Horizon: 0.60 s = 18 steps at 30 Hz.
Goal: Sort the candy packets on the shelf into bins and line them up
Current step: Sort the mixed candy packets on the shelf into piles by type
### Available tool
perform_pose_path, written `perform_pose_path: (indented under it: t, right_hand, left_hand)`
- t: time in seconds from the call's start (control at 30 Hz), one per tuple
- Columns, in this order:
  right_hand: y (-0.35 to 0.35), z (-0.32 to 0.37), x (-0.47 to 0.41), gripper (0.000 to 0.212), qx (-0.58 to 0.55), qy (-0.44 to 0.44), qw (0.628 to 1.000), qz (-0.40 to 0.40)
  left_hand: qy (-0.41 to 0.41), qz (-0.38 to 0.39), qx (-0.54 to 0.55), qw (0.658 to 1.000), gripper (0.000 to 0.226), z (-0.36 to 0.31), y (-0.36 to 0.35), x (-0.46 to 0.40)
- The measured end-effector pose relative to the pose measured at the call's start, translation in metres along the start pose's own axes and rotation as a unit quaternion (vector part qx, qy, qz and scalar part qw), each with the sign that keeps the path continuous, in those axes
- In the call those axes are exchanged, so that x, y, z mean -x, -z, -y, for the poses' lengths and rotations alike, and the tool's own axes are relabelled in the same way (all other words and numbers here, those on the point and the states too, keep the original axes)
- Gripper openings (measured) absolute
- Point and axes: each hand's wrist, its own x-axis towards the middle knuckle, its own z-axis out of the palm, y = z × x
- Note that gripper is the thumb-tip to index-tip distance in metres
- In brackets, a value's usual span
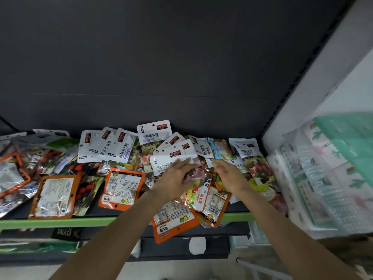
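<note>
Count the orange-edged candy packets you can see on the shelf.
At least 6: far left, left-front, centre, overhanging the front edge, two beneath the hands. Others may be buried.

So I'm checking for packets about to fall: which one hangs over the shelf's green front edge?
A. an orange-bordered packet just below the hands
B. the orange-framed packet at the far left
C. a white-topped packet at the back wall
A: the orange-bordered packet sticks out past the green front edge, below the left hand and right hand.

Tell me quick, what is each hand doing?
Left hand: open, fingers spread on the candy packets, gripping nothing.
Right hand: open, fingers reaching over the pile, holding nothing.
</note>
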Motion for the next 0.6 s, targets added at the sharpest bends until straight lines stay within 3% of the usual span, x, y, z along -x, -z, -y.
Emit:
perform_pose_path:
  t: [0.07,0.13,0.23,0.3,0.43,0.5,0.6]
  right_hand:
    - [-0.006,0.01,0.001,0.037,-0.137,-0.039,0.99,0.014]
    - [-0.011,0.016,-0.002,0.027,-0.224,-0.064,0.972,0.007]
    - [-0.011,0.016,-0.005,0.039,-0.197,-0.068,0.978,0.008]
    - [-0.011,0.016,-0.007,0.055,-0.181,-0.068,0.981,0.023]
    - [-0.019,0.021,-0.008,0.043,-0.119,-0.059,0.991,-0.008]
    - [-0.018,0.024,-0.007,0.031,-0.125,-0.05,0.99,-0.031]
    - [-0.002,0.02,-0.003,0.019,-0.151,-0.02,0.984,-0.092]
  left_hand:
    - [-0.022,-0.052,0.072,0.996,0.058,-0.009,-0.003,-0.003]
    - [-0.038,-0.042,0.112,0.992,0.07,-0.019,-0.005,-0.005]
    - [-0.019,0.047,0.107,0.993,0.109,-0.028,-0.009,-0.006]
    - [0.001,0.056,0.123,0.991,0.118,-0.025,-0.01,-0.006]
    - [-0.006,0.019,0.065,0.998,0.098,-0.001,0.0,0.006]
    - [-0.005,-0.002,-0.003,1.0,0.09,0.015,0.006,0.012]
    - [0.012,0.019,-0.013,1.0,0.088,0.022,0.012,0.014]
